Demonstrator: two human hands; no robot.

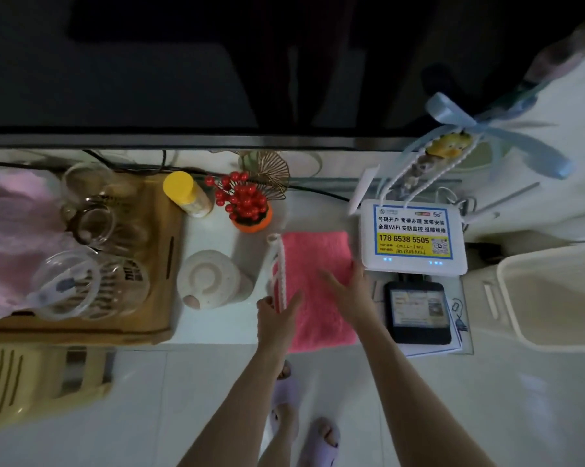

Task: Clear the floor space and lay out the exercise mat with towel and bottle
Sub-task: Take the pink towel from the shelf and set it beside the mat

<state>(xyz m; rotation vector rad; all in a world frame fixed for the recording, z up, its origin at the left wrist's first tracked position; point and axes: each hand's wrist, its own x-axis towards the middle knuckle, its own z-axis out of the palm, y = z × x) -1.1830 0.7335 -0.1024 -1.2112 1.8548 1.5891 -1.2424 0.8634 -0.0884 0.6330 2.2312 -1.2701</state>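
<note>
A folded pink towel with a white lace edge lies on the white cabinet top, its near end hanging slightly over the front edge. My left hand pinches the towel's lace edge at its near left side. My right hand rests flat on the towel's right part, fingers spread. No mat is in view. A yellow-capped bottle stands farther back to the left.
A white router and a black box sit right of the towel, a red berry ornament behind it, a white ceramic jar to its left. A wooden tray holds glassware. A cream bin stands at right, a yellow stool at left.
</note>
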